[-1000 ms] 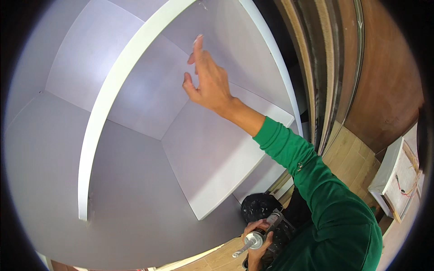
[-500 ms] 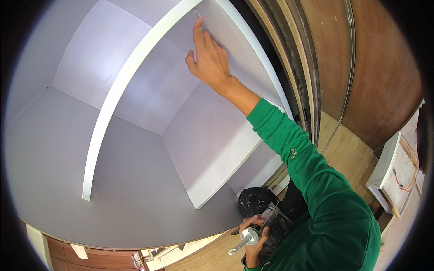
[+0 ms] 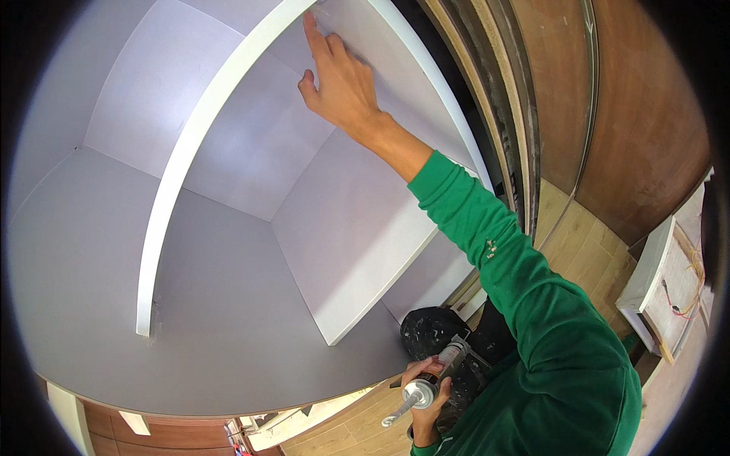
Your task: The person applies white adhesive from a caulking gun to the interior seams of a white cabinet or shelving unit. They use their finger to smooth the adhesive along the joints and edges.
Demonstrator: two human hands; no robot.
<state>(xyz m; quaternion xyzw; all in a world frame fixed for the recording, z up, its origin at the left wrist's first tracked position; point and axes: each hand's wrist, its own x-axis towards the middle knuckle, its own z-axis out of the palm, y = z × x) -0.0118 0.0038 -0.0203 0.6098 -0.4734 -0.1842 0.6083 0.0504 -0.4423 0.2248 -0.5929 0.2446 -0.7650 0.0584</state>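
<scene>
While my right hand (image 3: 342, 87) reaches out along the side panel (image 3: 407, 80), its index finger (image 3: 314, 36) points forward, the thumb spread off to the left and the other fingers loosely bent; it has hold of nothing. That fingertip sits beside a pale smear (image 3: 322, 10), just right of the white edge (image 3: 186, 137); whether it presses there, I cannot tell. Well apart from it and nearer me, my left hand (image 3: 427, 414) is wrapped round the caulk gun (image 3: 449, 362), thumb on one side and fingers on the other, the nozzle (image 3: 398, 411) sticking out past them to the left. Just beyond those gripping fingers is dark, spotted cloth (image 3: 433, 330). Between my two hands juts the shelf (image 3: 350, 251), and right of my outstretched fingers, beyond the panel, stand boards (image 3: 494, 83).
</scene>
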